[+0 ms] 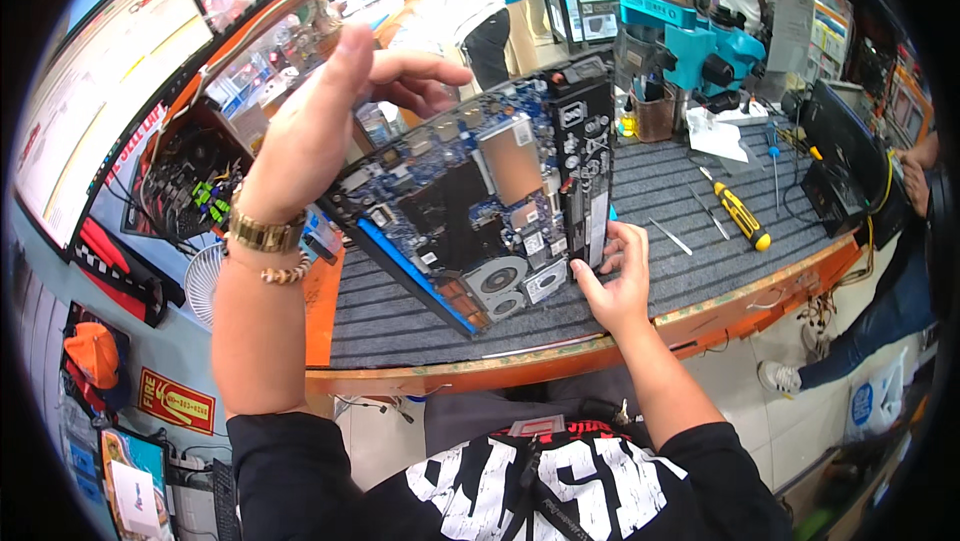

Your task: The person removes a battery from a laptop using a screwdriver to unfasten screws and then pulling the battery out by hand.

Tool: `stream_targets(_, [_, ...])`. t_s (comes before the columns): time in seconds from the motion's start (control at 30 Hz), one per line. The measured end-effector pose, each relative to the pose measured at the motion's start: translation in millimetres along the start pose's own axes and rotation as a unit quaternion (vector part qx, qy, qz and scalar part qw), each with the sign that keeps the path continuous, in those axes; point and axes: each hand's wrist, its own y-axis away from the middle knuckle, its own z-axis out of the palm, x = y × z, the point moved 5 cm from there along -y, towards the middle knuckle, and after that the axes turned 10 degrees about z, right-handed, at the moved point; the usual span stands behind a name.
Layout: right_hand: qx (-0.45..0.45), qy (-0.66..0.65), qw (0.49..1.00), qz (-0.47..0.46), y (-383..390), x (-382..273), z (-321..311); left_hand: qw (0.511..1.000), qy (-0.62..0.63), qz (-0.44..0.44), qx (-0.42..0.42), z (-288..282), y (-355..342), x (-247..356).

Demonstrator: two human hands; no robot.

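An opened laptop base (450, 201) is tilted up over the mat, its blue circuit board, fan and black battery (588, 161) exposed. My right hand (618, 286) grips its lower right edge, thumb in front and fingers along the side. My left hand (320, 126) is raised at the upper left corner of the laptop base, its thumb up and its fingers stretched out and apart. Whether the left palm touches the corner is hard to tell.
A yellow-black screwdriver (742, 216), tweezers (670, 237) and a blue screwdriver (774, 149) lie on the striped grey mat (640, 181). Behind are a teal microscope (700, 46) and a brown tool cup (652, 111). A black laptop (835, 161) stands right, near another person's hand (915, 181).
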Motion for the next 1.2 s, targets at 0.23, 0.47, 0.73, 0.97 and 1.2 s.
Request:
stream_targets(0.23, [0.004,-0.006,1.0,0.009,-1.1,2.2,2.4,0.995,0.099,0.016,0.025,-8.0,-3.4,-3.7])
stream_targets(0.47, [-0.002,-0.012,1.0,0.013,0.4,3.7,3.4,0.995,0.099,-0.011,0.016,-11.3,-2.0,-4.6])
stream_targets(0.73, [-0.011,-0.027,0.999,0.018,2.1,6.4,3.5,0.987,0.159,0.009,0.031,-12.4,-2.0,-7.9])
stream_targets(0.97, [-0.017,-0.026,0.999,0.011,1.3,5.7,3.9,0.986,0.162,0.021,0.041,-13.3,-1.5,-6.6])
stream_targets(1.2, [-0.016,-0.028,0.999,0.002,0.9,7.0,3.6,0.988,0.146,0.026,0.053,-15.2,1.2,-6.9])
